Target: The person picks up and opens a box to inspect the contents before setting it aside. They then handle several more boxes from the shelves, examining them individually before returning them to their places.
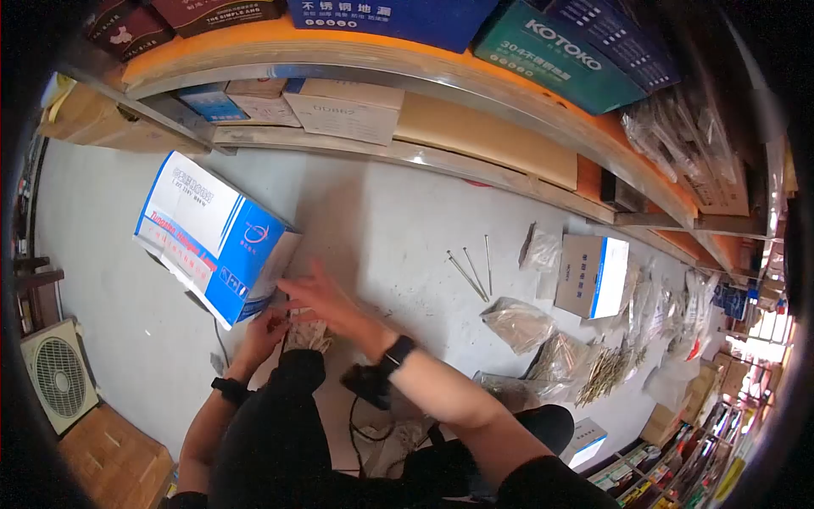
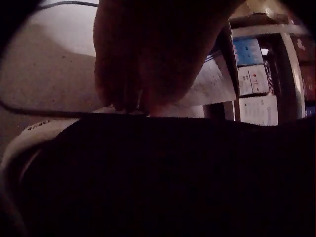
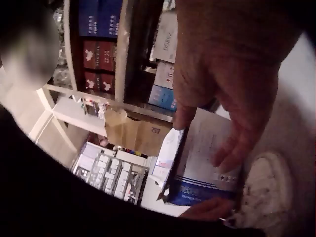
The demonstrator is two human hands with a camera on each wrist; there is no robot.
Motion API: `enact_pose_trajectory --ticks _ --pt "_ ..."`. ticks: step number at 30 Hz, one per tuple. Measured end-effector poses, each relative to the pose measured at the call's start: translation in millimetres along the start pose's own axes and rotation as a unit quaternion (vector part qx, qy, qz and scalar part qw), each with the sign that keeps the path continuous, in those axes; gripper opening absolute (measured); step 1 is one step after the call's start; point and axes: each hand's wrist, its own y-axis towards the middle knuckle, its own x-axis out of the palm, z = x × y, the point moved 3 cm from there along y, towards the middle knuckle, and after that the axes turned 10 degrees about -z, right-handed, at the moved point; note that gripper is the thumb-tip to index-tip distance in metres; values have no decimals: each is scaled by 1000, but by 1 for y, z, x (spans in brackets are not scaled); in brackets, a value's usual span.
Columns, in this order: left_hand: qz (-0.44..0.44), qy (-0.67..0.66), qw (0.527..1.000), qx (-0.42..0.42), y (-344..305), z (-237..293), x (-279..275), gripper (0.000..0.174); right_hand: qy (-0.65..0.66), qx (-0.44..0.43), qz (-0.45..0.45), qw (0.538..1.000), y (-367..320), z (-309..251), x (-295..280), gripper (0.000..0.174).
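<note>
A blue and white cardboard box [image 1: 193, 229] with printed labels stands on the floor in front of me. My right hand [image 1: 326, 304] is at its near side, fingers spread; in the right wrist view the thumb and fingertips of this hand [image 3: 229, 94] lie along the white side of the box [image 3: 205, 148]. Below it, by the near corner, is my left hand [image 1: 261, 341], fingers bent. The left wrist view shows the left fingertips [image 2: 131, 101] close together and dark; I cannot tell whether they pinch anything.
Long screws [image 1: 469, 271] lie on the floor to the right, by plastic bags [image 1: 519, 325] and another box [image 1: 585, 276]. Shelves [image 1: 407, 157] with cartons run along the far side. A fan [image 1: 58, 373] is at left. A pale shoe [image 3: 269, 190] is beside the box.
</note>
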Motion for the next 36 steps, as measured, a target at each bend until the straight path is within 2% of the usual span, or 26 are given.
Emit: enact_pose_trajectory --ticks 1,2,3,7,9,11,13,14,15,17,19,20,21,23,24,25,26,28,29,30,31,32,33,34,35,36 --pt "-1 -2 1000 0 1 2 -1 23 156 54 -34 986 15 3 10 71" --pt "12 22 999 25 1 4 -1 21 310 109 -67 942 23 8 18 69" --pt "25 44 998 48 0 5 0 19 311 116 -66 941 26 5 22 69" --pt "30 23 998 49 -4 -4 -4 17 305 90 -34 948 31 -17 44 59" --pt "-13 140 989 50 -14 -8 -7 17 305 90 -18 948 28 -23 46 55" --pt "-15 172 985 -28 -31 -30 -13 14 287 -5 -62 956 32 -31 48 41" --pt "-80 200 976 27 -54 -60 -11 11 319 1 -79 945 39 -42 46 32" --pt "-115 263 958 12 -67 -66 -8 10 321 25 -68 944 43 -47 45 30" --pt "-113 262 959 -1 -81 -78 -9 10 320 45 -53 945 47 -50 41 28" --pt "-311 314 896 -29 -120 -108 -3 13 325 22 -53 944 54 -61 36 28" --pt "-381 224 890 -116 -171 -135 -6 16 328 -10 -45 944 57 -65 36 27" --pt "-390 210 881 -168 -189 -118 -11 22 330 -17 -67 942 58 -68 34 28" --pt "-274 50 943 -182 -218 -140 -15 24 327 -33 -85 941 59 -75 29 28" --pt "-355 216 907 -69 -226 -163 -5 24 311 -46 -58 947 47 -63 15 31" --pt "-324 220 916 -87 -205 -120 -21 23 304 -39 -42 951 37 -60 8 35" --pt "-290 220 925 -107 -193 -73 -36 22 222 -13 -40 974 25 -62 -4 39" --pt "-287 234 925 -89 -170 -72 -40 22 142 19 -36 989 7 -64 -16 43" --pt "-302 400 865 -29 -129 -79 -40 22 77 28 -72 994 -42 -72 -49 45" --pt "-248 383 890 0 -107 -72 -47 20 10 62 -39 997 -69 -73 -69 41" --pt "-186 375 907 49 -83 -19 -55 19 -53 98 -4 994 -97 -72 -91 37" --pt "-154 326 929 80 -64 17 -62 16 -233 93 30 968 -129 -75 -114 27" --pt "-135 299 941 80 -50 66 -67 11 -322 79 44 942 -164 -78 -135 24" --pt "-106 276 949 114 -38 108 -70 9 -368 147 82 914 -200 -86 -147 23" --pt "-82 253 952 151 -28 142 -71 8 -404 172 93 894 -237 -90 -163 27" --pt "-100 266 944 165 -19 165 -70 8 -499 95 93 856 -275 -86 -184 27" --pt "-90 297 923 229 -9 192 -66 9 -581 102 97 802 -309 -102 -185 27"
